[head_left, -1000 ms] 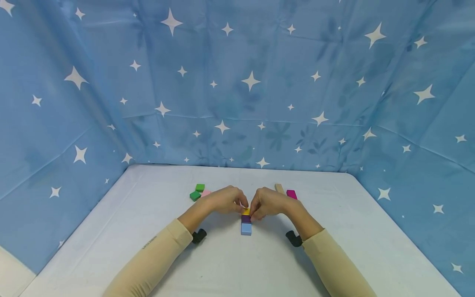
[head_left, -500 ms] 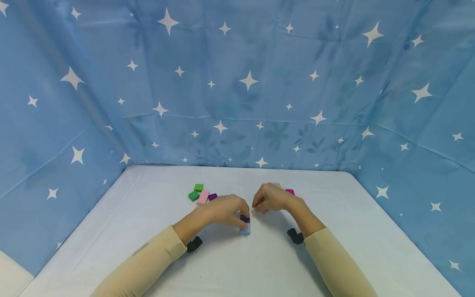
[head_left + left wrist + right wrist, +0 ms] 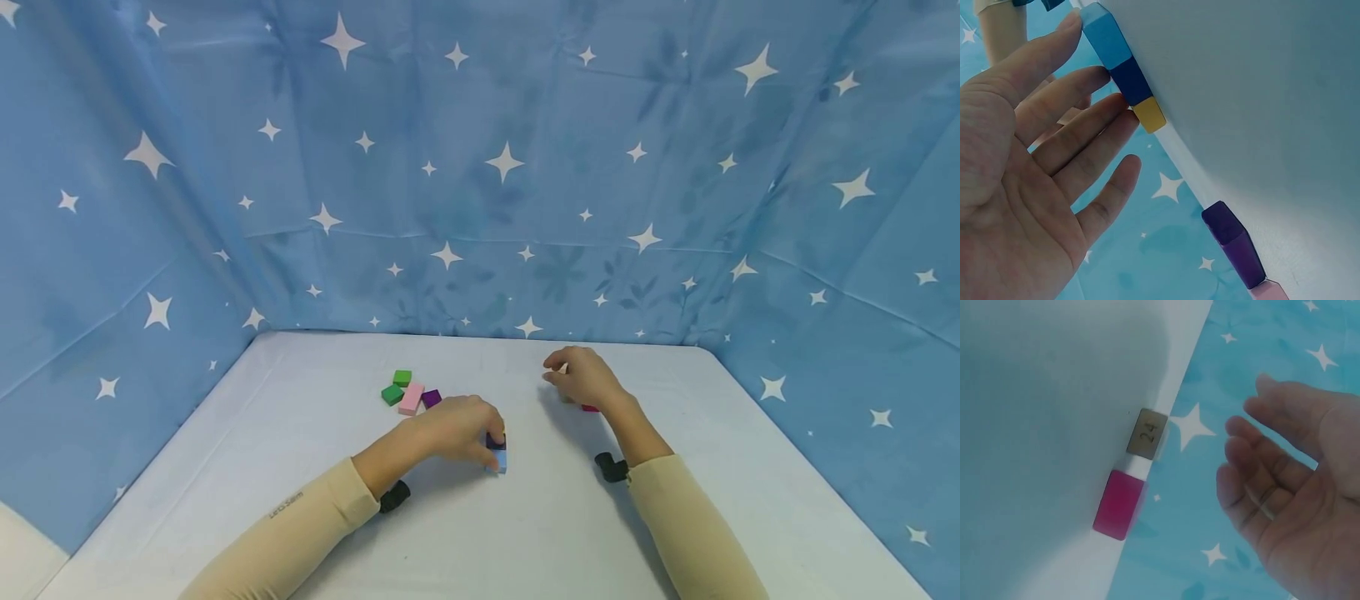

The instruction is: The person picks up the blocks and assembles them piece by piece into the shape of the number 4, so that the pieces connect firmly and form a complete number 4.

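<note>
A light blue block [image 3: 1109,39], a dark blue-purple block [image 3: 1132,81] and a yellow block [image 3: 1149,115] stand end to end in a row mid-table. My left hand [image 3: 459,427] is beside them, thumb at the light blue end and fairly straight fingertips along the side; it hides part of the row in the head view. Farther back on the right, my right hand [image 3: 588,379] hovers with loosely bent fingers around nothing. Nearest to it are a beige block marked 24 [image 3: 1147,434] and a magenta block [image 3: 1120,505], apart from its fingers in the right wrist view.
Left of the row lie two green blocks [image 3: 402,378], a pink block [image 3: 411,399] and a purple block [image 3: 431,399]. Blue star-patterned curtains [image 3: 480,208] hang behind and beside the white table [image 3: 480,533].
Both hands were at the row a second ago. My right hand has left it, moving back and right over the beige and magenta blocks. My left thumb has shifted nearer, to the light blue block.
</note>
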The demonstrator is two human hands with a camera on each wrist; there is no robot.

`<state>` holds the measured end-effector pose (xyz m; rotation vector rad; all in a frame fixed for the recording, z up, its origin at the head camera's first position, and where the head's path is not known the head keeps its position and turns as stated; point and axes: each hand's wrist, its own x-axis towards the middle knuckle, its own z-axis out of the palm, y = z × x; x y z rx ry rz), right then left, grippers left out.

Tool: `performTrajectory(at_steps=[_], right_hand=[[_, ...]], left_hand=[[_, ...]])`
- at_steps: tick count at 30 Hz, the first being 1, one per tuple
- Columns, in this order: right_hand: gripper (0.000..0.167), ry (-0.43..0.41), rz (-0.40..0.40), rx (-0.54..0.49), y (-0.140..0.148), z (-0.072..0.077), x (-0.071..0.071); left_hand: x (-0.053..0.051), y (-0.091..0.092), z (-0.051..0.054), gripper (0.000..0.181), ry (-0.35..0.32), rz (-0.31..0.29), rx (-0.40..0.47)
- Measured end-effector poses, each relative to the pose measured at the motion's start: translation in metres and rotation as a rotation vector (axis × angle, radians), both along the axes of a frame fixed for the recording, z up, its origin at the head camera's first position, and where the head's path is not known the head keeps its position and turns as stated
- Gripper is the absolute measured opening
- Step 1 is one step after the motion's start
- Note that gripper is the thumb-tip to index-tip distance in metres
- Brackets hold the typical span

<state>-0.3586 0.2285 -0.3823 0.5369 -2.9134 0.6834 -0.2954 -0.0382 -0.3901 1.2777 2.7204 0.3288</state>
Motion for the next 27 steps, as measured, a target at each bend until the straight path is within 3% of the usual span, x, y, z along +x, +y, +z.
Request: performTrajectory(at_steps=[8,17,27], right_hand=[[0.024,0.039,-0.077,0.009,0.012,-0.006,-0.004],[0.022,-0.078,-0.116,0.05,0.017,-0.011,-0.008],[0.027,-0.15,-0.138,0.1,0.016,-0.013,-0.01]], left_hand=[[0.001,0.002,-0.002,0.038,0.005,-0.001,0.004],[0.002,0.001,0.0,0.039,0.009,-0.003,0.008],[0.006,0.0,0.004,0.038,0.021,0.004,0.005]])
